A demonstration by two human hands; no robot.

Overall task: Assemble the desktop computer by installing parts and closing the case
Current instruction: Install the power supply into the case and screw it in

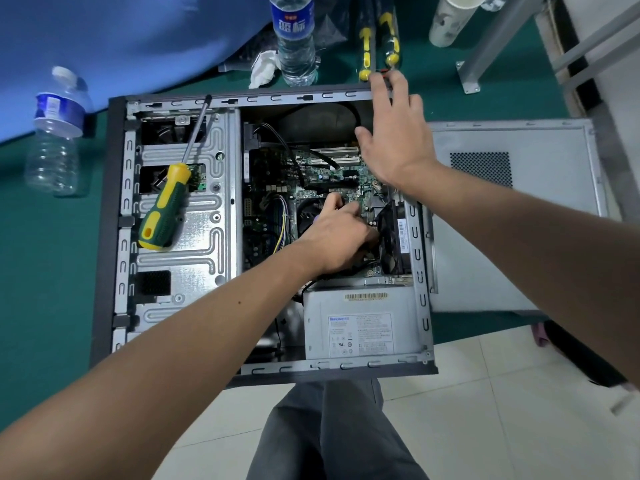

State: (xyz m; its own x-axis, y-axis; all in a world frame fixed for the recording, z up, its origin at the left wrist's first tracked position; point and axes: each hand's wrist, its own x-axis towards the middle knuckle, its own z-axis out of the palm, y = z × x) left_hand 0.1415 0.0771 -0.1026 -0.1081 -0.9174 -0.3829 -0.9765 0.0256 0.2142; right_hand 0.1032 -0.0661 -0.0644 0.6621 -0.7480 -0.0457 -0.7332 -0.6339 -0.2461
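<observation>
The open computer case (114,209) lies on its side on the green table. Inside it I see the motherboard (277,174), a black CPU cooler fan (310,211), a rear fan (391,237) and the grey power supply (360,327). My left hand (341,233) reaches into the case over the cooler, its fingers curled down by the board; what they touch is hidden. My right hand (394,133) hovers over the case's far right corner with fingers spread, holding nothing. A yellow-green screwdriver (166,209) rests on the drive cage. The grey side panel (512,216) lies to the right of the case.
Two water bottles stand nearby, one (55,133) left of the case and one (296,39) behind it. More yellow-handled tools (379,43), a crumpled tissue (265,67) and a paper cup (450,19) lie behind the case. The table's front edge is under the case, above my legs.
</observation>
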